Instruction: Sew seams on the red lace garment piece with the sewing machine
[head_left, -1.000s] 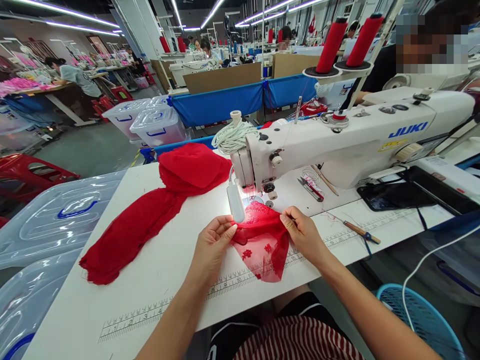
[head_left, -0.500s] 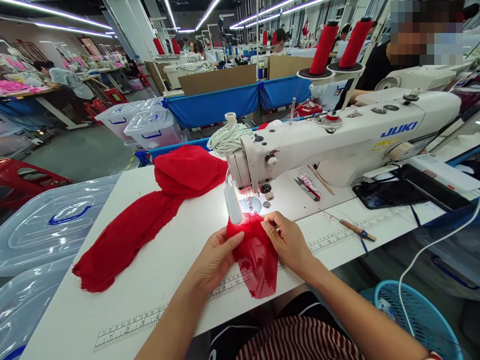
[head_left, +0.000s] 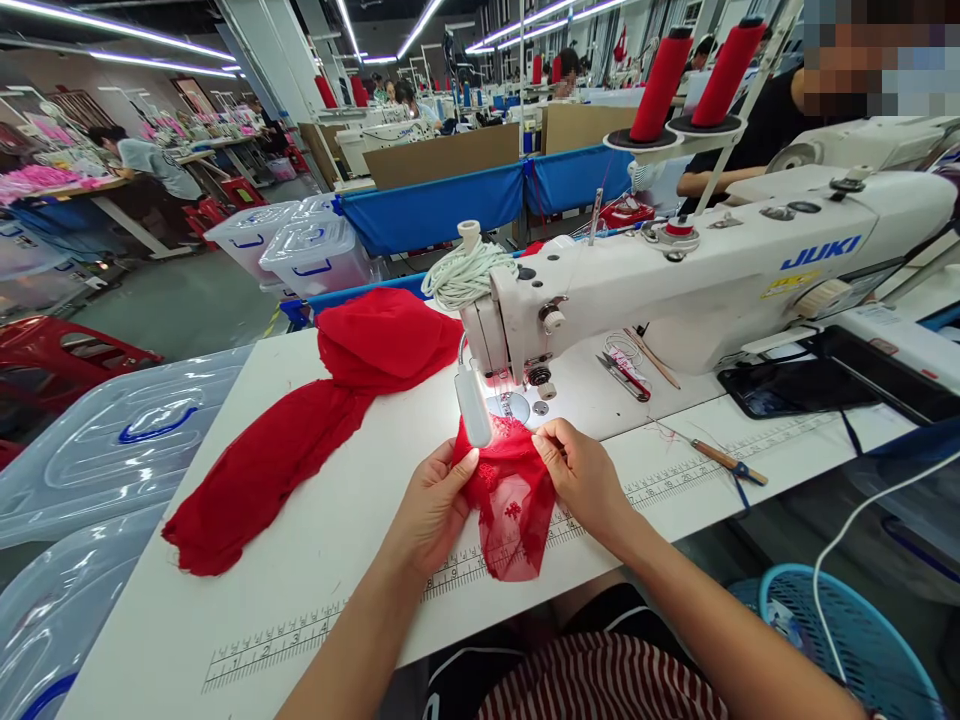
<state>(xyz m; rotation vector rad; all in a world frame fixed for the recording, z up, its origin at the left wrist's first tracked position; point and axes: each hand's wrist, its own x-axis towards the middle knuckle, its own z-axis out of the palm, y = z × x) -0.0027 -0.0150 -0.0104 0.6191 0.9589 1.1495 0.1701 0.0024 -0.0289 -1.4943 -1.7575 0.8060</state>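
Between my hands is a piece of sheer red lace fabric (head_left: 517, 515), its far edge lying just in front of the sewing machine's needle plate (head_left: 510, 406). My left hand (head_left: 435, 500) pinches its left edge, thumb on top. At the upper right corner, the thumb and fingers of my right hand (head_left: 581, 470) are closed on the cloth. The white sewing machine (head_left: 697, 280) stands over the table, and its small lamp (head_left: 472, 408) lights the lace and hides part of it. A long bunched red cloth (head_left: 300, 450) lies to the left.
Thread snips (head_left: 624, 378) lie beside the needle area. A wooden-handled tool (head_left: 727, 462) and a black phone (head_left: 795, 388) are farther right. Lidded plastic boxes (head_left: 112, 450) stand off the table's left edge. A blue basket (head_left: 847, 640) sits below right, with a white cable hanging into it.
The lace has shifted in my hands, and its lower part now hangs flatter with a floral motif showing. Both hands still grip its edges. The whole view has moved slightly.
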